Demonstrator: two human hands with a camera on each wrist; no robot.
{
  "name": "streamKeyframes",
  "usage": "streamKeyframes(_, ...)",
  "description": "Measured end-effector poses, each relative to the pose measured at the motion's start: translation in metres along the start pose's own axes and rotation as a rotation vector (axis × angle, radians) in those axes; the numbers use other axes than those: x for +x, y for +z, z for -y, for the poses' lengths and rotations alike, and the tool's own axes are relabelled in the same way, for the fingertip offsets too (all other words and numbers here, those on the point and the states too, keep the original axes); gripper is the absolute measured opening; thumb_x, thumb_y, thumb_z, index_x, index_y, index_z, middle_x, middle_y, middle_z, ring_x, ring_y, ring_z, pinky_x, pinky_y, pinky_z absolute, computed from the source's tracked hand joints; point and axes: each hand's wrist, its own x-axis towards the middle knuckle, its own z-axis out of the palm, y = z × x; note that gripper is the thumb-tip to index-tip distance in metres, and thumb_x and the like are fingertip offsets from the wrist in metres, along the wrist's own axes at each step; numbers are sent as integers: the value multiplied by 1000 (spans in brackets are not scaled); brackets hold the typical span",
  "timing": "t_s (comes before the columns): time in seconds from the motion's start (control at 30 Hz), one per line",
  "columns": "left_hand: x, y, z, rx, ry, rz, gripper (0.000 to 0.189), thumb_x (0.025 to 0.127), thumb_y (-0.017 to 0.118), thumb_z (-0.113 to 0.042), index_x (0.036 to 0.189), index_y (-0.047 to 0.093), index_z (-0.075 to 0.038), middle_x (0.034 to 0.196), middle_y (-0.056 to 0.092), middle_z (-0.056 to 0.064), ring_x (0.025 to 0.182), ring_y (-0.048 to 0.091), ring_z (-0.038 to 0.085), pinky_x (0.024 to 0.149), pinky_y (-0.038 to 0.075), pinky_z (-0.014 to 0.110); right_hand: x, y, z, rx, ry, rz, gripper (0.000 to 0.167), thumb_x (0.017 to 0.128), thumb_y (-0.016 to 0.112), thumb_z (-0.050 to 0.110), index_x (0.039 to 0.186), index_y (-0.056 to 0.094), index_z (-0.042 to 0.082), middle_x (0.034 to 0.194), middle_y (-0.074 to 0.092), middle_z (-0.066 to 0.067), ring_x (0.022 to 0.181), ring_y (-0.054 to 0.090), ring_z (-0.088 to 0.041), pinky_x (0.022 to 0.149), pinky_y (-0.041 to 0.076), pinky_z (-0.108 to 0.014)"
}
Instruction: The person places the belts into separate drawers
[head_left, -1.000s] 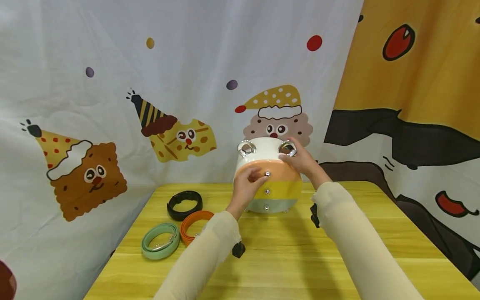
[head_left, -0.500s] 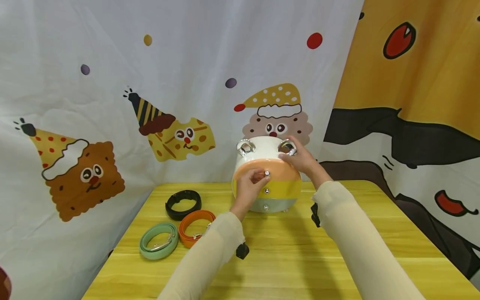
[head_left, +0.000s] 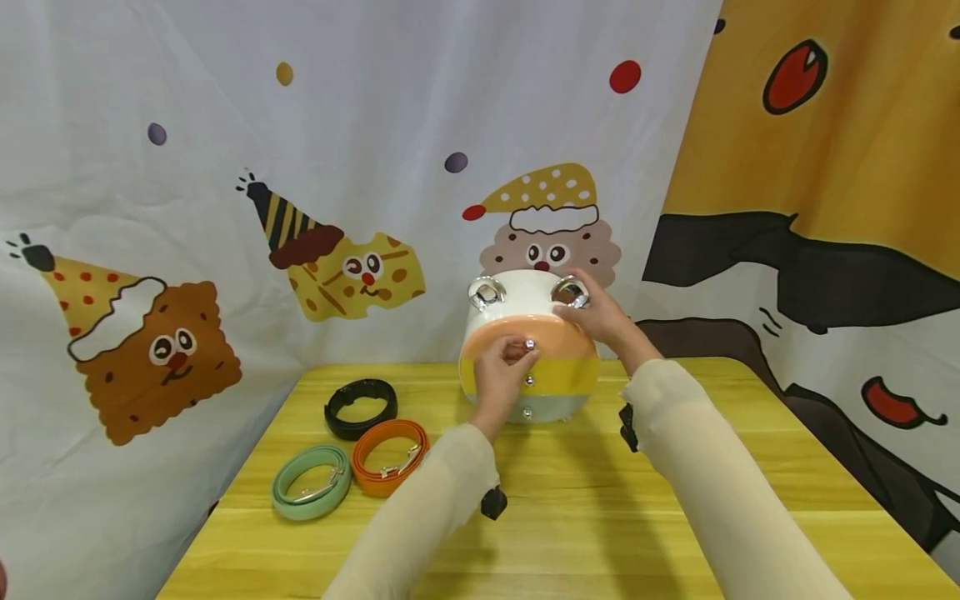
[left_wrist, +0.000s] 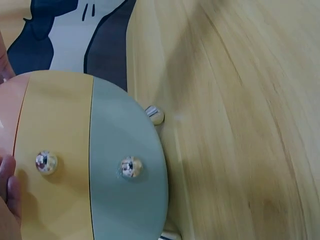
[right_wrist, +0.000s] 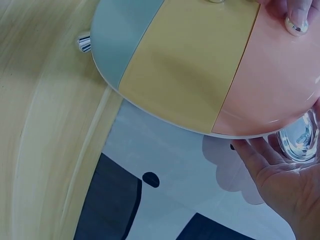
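Note:
A white rounded drawer box (head_left: 516, 283) stands on the table, with two silver ring-shaped ears on top. Its front has an orange drawer (head_left: 562, 335), a yellow drawer (left_wrist: 60, 115) and a grey-green drawer (left_wrist: 127, 125), each with a round silver knob. My left hand (head_left: 501, 371) is at the orange drawer, its fingertips pinching the top knob (right_wrist: 296, 27). My right hand (head_left: 600, 315) holds the box at its upper right, around the right silver ear (right_wrist: 300, 137), with the thumb in front. All drawers look closed.
To the left lie three coiled belts: a black belt (head_left: 335, 423), an orange belt (head_left: 363, 477) and a green belt (head_left: 288, 504). The wooden table (head_left: 570, 533) meets a printed cloth backdrop (head_left: 375, 100) right behind the box.
The scene shifts slightly left in the head view. My left forearm has edged a little right relative to the belts, uncovering more of the orange one. Both hands keep their places on the box.

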Motion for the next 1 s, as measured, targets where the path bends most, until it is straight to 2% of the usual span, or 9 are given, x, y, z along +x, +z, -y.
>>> streamKeyframes(0.23,-1,4,-1,112,14,-82,21,79,85,-15,93,71,-8,81,72,0,70,64,9,61,53,23,0,0,1,11,-4,10,71,99,63,21,157,22,26,156,31,-19,141,29,-43,111,25,-63)
streamKeyframes(0.43,-1,5,-4,177,15,-99,19,80,85,-17,90,71,-9,80,70,-2,70,63,8,63,53,23,0,0,1,13,-11,7,71,99,64,20,156,23,24,155,32,-19,141,30,-43,111,25,-63)
streamKeyframes(0.67,-4,4,-6,181,23,-104,17,80,84,-15,87,70,-8,76,69,-1,66,62,8,59,51,22,0,-2,0,14,3,28,71,99,64,23,156,22,26,155,31,-21,140,30,-43,111,25,-64)
streamKeyframes(0.9,-10,1,-9,185,41,-96,17,79,85,-17,84,70,-10,74,69,-3,65,62,6,58,51,21,-2,-3,2,11,-38,25,73,99,64,20,157,20,19,157,27,-23,142,26,-43,113,22,-61)
streamKeyframes(1.0,-14,-1,-11,174,40,-88,17,79,85,-16,84,71,-10,73,69,-3,65,62,6,58,52,22,-1,-3,1,-2,-31,30,73,98,64,21,157,21,20,158,26,-21,142,25,-43,113,22,-61)
